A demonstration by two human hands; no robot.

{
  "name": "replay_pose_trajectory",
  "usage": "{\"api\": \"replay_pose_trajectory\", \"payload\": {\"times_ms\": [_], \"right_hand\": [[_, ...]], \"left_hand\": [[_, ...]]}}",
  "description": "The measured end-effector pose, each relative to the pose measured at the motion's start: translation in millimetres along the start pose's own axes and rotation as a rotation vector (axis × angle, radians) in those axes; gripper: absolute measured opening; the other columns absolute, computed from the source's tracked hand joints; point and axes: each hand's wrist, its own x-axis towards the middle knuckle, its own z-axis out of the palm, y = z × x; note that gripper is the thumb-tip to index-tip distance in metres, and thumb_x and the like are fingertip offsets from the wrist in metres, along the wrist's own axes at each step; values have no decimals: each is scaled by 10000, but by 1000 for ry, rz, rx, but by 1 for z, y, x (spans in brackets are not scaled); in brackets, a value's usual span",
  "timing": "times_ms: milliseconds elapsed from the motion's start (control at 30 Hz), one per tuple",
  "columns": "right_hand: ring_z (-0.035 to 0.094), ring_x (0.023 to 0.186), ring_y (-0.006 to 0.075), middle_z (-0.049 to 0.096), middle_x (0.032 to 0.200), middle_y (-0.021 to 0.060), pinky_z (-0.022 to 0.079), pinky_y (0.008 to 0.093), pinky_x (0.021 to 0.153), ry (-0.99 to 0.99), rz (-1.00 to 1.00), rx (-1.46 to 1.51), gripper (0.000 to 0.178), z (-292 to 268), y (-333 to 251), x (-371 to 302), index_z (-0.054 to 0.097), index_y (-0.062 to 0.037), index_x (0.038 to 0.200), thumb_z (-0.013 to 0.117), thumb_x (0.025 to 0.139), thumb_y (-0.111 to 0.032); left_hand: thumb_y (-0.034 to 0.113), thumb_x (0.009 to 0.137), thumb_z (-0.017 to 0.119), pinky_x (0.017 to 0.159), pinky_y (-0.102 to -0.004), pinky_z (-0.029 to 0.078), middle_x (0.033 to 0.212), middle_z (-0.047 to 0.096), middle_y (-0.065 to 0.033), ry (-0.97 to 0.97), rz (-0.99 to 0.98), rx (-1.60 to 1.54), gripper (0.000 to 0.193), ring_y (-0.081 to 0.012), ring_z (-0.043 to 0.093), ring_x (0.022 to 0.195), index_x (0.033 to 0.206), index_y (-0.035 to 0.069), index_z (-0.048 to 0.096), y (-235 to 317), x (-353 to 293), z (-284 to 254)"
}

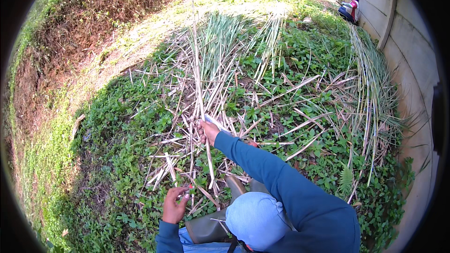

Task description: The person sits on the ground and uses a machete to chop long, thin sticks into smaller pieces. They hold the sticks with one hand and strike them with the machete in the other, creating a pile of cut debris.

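Note:
My right hand (208,132), at the end of a dark blue sleeve, is closed around a long pale stalk (199,84). The stalk stands nearly upright in the picture, its lower end by my boots. A pale, flat, blade-like piece (216,122) shows beside that wrist; whether I hold it is unclear. Low on the left, my left hand (175,204) has curled fingers with the thumb apart. A small red thing (191,186) is at its fingertips, too small to name. Dry stalk pieces and husks (187,136) lie around both hands.
Beyond my right hand lies a heap of green stalks (220,42), with another bundle (370,93) along the concrete wall (412,42). A person (350,9) sits far off by that wall. My rubber boots (208,227) and a light blue cap (258,220) fill the lower edge.

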Motion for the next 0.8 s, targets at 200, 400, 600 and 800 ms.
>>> {"api": "replay_pose_trajectory", "payload": {"times_ms": [200,400,600,800], "right_hand": [[247,353,81,319,528,-33,191,272,316,257,96,23,215,-64,77,3,435,-135,776,534,896,-283],[244,356,75,300,508,-41,205,269,316,205,97,44,185,-61,101,-13,464,-122,799,564,891,-248],[392,403,117,424,536,-10,293,311,344,543,-468,-482,240,-116,122,32,488,-79,744,639,849,-234],[330,380,85,385,530,-36,255,285,344,252,-225,-142,231,-26,109,-35,479,-102,743,595,875,-253]], "left_hand": [[118,883,634,784,-275,496,1042,569,-90,-72,-239,-156,233,-164,603,858,1102,38,637,-31,-32,24],[175,929,585,849,-289,478,1101,613,-101,-93,-378,-379,329,-158,591,971,1200,-9,560,-52,-34,75],[245,978,497,874,-302,450,1210,555,-99,-43,-426,-626,432,-161,528,1074,1331,2,445,-21,9,179],[242,984,409,591,-319,459,740,609,-35,185,-546,-310,270,-149,563,624,1036,73,612,-25,-15,175]]}}
